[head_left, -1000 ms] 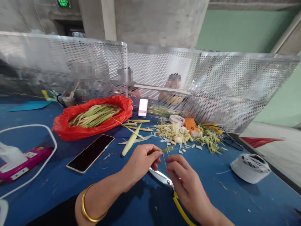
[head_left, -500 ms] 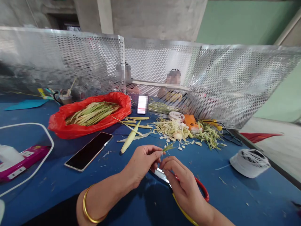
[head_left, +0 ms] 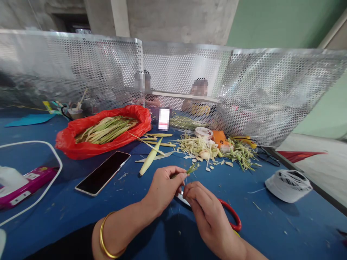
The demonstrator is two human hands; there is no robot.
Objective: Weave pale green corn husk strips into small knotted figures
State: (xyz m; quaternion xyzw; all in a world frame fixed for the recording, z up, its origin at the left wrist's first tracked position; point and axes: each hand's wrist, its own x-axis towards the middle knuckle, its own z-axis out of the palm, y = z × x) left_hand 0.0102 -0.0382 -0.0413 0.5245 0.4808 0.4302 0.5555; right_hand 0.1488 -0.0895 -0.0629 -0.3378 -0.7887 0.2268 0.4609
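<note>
Our left hand (head_left: 162, 187) pinches a green leaf strip (head_left: 191, 169), tip sticking out toward 1 o'clock. Our right hand (head_left: 207, 211) is curled closed, fingertips touching the left's; we can't tell what it pinches. The scissors (head_left: 237, 218) lie under both hands, red handle at 4 o'clock. The phone (head_left: 103, 172) is at 10 o'clock.

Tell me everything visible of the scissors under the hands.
The scissors lie flat on the blue table, mostly hidden beneath the right hand. A metal blade shows between the hands, pointing left; a red, plastic-looking handle loop curves out to the right, a yellow sliver below it. The pivot is covered, so open or closed cannot be told. The right hand meets the left hand at a green stem above the blade; whether it touches the scissors is unclear.
</note>
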